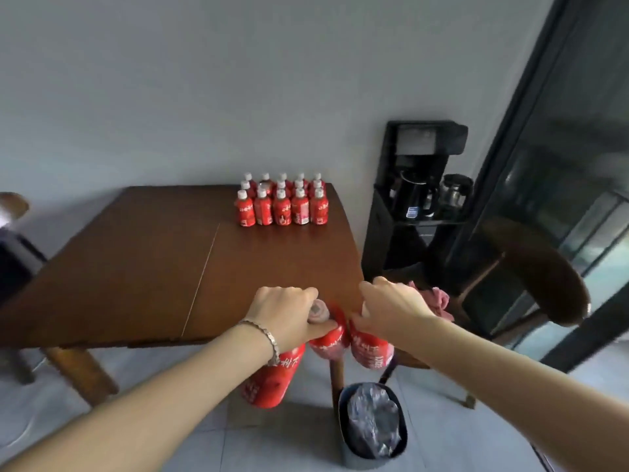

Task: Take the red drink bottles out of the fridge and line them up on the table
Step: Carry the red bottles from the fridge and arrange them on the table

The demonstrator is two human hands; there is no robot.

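Several red drink bottles with white caps (282, 202) stand in tight rows at the far right of the brown wooden table (136, 267). My left hand (289, 311) grips two red bottles by their necks: one hangs below my wrist (272, 379), the other sits beside my thumb (328, 342). My right hand (391, 308) grips another red bottle (369, 349) by its top. All three held bottles hang at the table's near right corner, above the floor.
A black water dispenser (418, 199) with a kettle and a glass pot stands right of the table. A wooden chair (531, 277) with a pink cloth (435, 298) sits close on the right. A lined bin (372, 424) stands on the floor below my hands. Another chair (13, 206) is far left.
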